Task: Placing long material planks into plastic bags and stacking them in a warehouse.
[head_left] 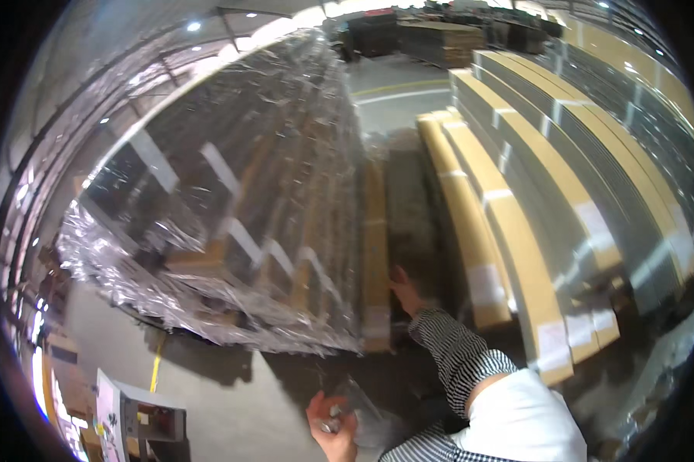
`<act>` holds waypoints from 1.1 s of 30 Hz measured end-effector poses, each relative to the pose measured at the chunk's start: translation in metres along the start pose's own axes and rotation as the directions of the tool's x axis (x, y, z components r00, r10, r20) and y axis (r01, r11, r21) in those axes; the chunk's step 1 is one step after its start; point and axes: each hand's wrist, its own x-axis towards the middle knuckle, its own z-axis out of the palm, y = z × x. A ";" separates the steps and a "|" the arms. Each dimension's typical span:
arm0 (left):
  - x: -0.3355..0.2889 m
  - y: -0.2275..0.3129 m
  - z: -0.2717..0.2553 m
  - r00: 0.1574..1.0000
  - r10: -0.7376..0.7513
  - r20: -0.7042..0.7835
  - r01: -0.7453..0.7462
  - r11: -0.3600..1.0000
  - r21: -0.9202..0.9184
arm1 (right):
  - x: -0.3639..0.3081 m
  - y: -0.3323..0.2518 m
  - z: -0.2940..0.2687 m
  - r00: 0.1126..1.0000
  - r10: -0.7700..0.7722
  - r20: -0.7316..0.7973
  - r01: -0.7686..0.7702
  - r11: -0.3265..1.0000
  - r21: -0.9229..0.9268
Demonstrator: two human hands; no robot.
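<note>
My left hand (pixel 331 428) is at the bottom, its fingers curled around clear plastic (pixel 368 420); I cannot tell whether this is a bag or loose film. A small shiny piece shows between the fingers, too unclear to name. Farther forward, my right hand (pixel 405 292) reaches out with fingers stretched, close beside a long narrow cardboard box (pixel 375 254). Whether the fingertips touch it I cannot tell. That box lies along the right side of a large stack wrapped in clear stretch film (pixel 231 223). Striped sleeves cover my arms.
Long cardboard-edged bundles (pixel 509 208) lie in rows on the right, some with white labels. A dark gap (pixel 420 223) runs between them and the wrapped stack. At lower left stands a small cabinet (pixel 150 416); more stacked material (pixel 439 42) is at the back.
</note>
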 end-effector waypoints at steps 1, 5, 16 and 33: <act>0.003 -0.009 -0.004 0.987 0.104 0.122 -0.105 0.994 0.005 | -0.019 -0.016 -0.004 0.995 -0.101 -0.027 0.098 0.992 -0.083; -0.026 0.010 -0.004 0.938 0.087 0.335 -0.132 0.985 0.113 | -0.139 -0.061 -0.033 0.987 -0.038 0.156 0.050 0.996 -0.073; -0.118 0.023 -0.039 0.832 0.114 0.543 -0.047 0.990 -0.136 | -0.443 -0.161 -0.224 0.851 -0.137 -0.508 0.347 0.871 0.346; -0.197 0.049 0.027 0.667 0.183 0.722 0.058 0.953 -0.296 | -0.584 -0.247 -0.031 0.919 -0.373 0.126 0.370 0.709 -0.600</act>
